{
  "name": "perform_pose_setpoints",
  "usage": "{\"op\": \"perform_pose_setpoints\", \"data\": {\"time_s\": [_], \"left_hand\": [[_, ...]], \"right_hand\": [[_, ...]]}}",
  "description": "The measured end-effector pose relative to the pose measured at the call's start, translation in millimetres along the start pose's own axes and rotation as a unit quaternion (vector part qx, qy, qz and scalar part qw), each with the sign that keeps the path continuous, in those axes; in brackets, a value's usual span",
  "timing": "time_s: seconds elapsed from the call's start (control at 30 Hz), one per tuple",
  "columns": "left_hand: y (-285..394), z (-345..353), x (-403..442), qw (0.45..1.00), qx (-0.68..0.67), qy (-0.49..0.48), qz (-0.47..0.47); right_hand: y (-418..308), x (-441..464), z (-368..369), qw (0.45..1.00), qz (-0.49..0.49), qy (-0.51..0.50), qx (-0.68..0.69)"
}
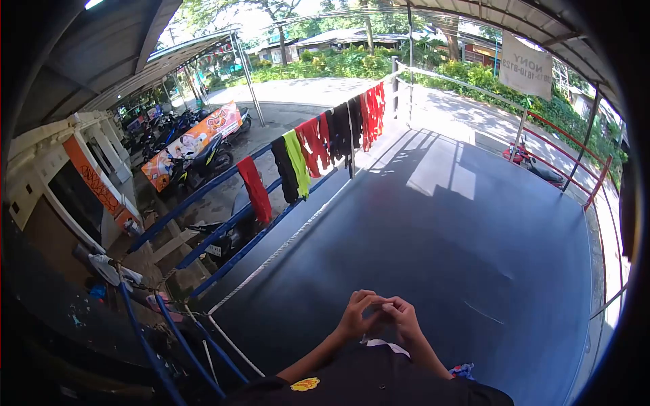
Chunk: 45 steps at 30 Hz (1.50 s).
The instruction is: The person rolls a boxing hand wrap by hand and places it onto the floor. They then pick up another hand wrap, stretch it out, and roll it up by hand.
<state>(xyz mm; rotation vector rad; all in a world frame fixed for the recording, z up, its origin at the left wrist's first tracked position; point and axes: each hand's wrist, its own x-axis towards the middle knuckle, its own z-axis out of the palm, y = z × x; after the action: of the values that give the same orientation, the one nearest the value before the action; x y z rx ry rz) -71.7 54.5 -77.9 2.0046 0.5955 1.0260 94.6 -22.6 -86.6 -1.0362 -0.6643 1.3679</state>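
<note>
My left hand [359,315] and my right hand [402,318] meet in front of my body, fingertips touching. The fingers of both are bent and pressed together; whether something small is pinched between them cannot be made out. A white strip [389,346] shows just below the hands, against my dark shirt [365,379]. Beneath them spreads the dark mat of a boxing ring [406,250].
Blue ropes [220,233] run along the left side, hung with red [254,189], black [285,169] and lime-green [296,162] cloth strips. A white rope [284,247] borders the mat. Motorcycles [206,159] stand outside left, red rails [569,145] at right. A banner [525,68] hangs behind.
</note>
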Motion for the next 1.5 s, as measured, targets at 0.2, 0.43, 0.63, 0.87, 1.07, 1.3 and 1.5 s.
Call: {"op": "perform_pose_setpoints", "data": {"time_s": [0.2,0.43,0.63,0.87,1.07,1.3,1.5], "left_hand": [[5,46,31,0.892,-0.384,-0.132,-0.199],[52,51,55,0.862,-0.394,-0.145,-0.284],[45,57,69,0.872,-0.400,-0.114,-0.259],[57,45,80,0.998,0.019,0.053,0.017],[45,51,61,0.962,-0.199,0.115,-0.148],[45,50,53,0.946,-0.202,0.111,-0.229],[52,49,56,0.966,-0.146,0.109,-0.183]], "right_hand": [[-93,4,-12,0.989,-0.091,-0.012,-0.114],[-117,12,-43,0.974,-0.156,-0.021,-0.163],[-123,19,-55,0.987,-0.111,-0.032,-0.112],[-119,16,-49,0.992,-0.062,-0.056,-0.092],[-107,10,-29,0.992,-0.055,-0.099,-0.062],[-102,7,-26,0.912,-0.176,-0.074,-0.364],[-94,12,-26,0.848,-0.281,-0.082,-0.442]]}}
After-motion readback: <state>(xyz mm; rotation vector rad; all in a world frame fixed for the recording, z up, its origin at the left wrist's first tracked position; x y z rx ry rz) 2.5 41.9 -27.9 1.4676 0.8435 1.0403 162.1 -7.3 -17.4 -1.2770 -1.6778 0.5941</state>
